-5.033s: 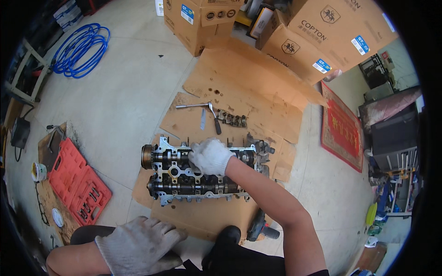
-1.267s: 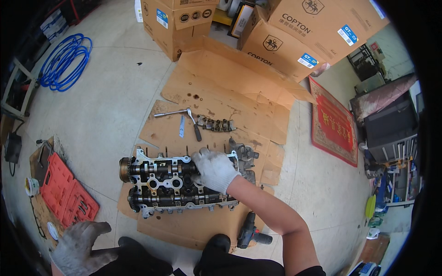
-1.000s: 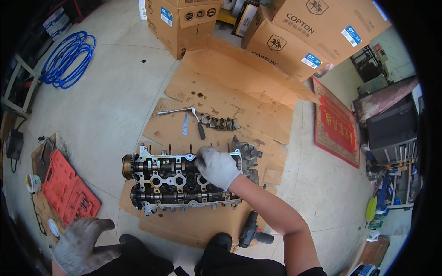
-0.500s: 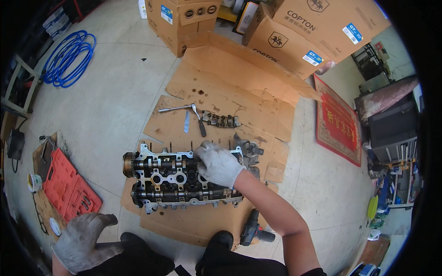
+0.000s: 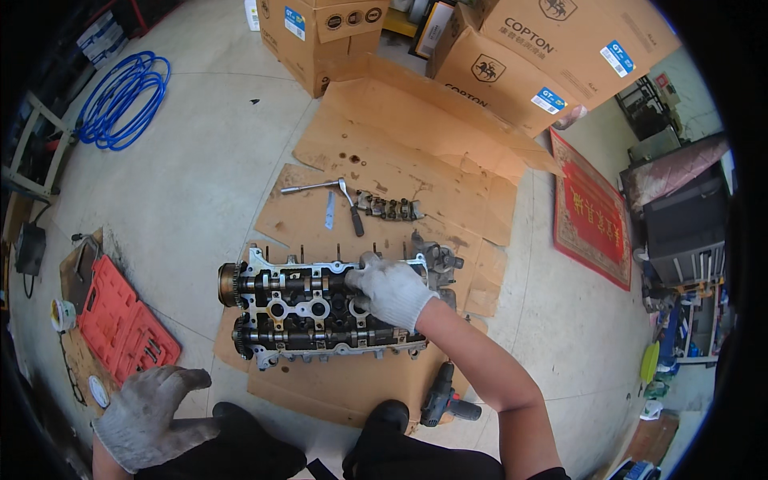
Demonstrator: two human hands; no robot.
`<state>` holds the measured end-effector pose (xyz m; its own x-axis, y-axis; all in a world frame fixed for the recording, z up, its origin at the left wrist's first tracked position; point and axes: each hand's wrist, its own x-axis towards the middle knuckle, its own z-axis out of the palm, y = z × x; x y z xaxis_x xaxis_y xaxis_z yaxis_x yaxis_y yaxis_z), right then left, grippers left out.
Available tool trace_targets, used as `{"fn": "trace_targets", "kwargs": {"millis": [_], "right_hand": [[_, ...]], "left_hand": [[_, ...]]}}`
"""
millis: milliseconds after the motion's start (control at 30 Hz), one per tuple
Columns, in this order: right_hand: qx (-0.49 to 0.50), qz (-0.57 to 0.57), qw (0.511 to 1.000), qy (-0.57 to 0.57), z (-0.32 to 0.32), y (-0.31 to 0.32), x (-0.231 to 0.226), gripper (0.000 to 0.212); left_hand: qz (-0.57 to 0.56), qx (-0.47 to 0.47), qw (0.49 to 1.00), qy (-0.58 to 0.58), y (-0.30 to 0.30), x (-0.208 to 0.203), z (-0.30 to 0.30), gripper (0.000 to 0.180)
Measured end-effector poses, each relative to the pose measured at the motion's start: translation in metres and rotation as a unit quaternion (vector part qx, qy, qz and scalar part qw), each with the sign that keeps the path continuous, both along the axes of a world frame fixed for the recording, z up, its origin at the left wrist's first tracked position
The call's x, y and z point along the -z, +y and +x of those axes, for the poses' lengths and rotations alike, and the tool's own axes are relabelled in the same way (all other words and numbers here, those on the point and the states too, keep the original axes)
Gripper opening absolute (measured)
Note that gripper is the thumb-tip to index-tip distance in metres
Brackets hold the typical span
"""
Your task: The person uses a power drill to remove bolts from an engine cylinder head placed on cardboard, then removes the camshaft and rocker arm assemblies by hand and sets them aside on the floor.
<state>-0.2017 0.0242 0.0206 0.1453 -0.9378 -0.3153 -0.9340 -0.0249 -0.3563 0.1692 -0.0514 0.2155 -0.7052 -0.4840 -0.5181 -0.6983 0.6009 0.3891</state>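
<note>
"Cylinder head (image 5: 328, 310) first: where are we finding it, and what are our hands doing?"

"We are finding it lying flat on brown cardboard (image 5: 320, 386). Our gloved right hand (image 5: 394, 293) is reaching onto its right half, over the far camshaft (image 5: 298, 284). Those fingers are curling downward; the glove is hiding their tips, so we are unable to tell whether they are pinching anything. Our gloved left hand (image 5: 150, 418) is hovering off its near left corner, well apart, fingers pressing together and thumb standing away."

"What are we noting around it?"

"Beyond the cylinder head, a ratchet (image 5: 353, 210) is lying just beside a row of metal parts (image 5: 390, 209). Off its near right corner, a cordless drill (image 5: 438, 397) is lying; to its left, we are recording a red tool case (image 5: 122, 324)."
</note>
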Motion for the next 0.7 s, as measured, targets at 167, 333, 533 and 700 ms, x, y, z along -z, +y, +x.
{"fn": "trace_targets", "kwargs": {"millis": [167, 333, 533, 700], "right_hand": [[0.001, 0.003, 0.999, -0.037, -0.005, -0.003, -0.002, 0.035], [0.01, 0.009, 1.0, -0.013, 0.0, -0.003, -0.005, 0.038], [-0.033, -0.117, 0.992, 0.02, -0.001, 0.005, 0.015, 0.035], [-0.018, -0.127, 0.991, 0.043, 0.006, -0.005, 0.036, 0.028]], "left_hand": [[-0.012, 0.021, 1.0, 0.019, -0.002, 0.004, 0.0, 0.06], [-0.005, 0.019, 1.0, 0.017, -0.002, 0.007, -0.002, 0.06], [0.002, 0.0, 1.0, 0.015, -0.001, 0.007, -0.004, 0.06], [0.009, -0.006, 1.0, -0.004, -0.002, 0.01, -0.01, 0.062]]}}
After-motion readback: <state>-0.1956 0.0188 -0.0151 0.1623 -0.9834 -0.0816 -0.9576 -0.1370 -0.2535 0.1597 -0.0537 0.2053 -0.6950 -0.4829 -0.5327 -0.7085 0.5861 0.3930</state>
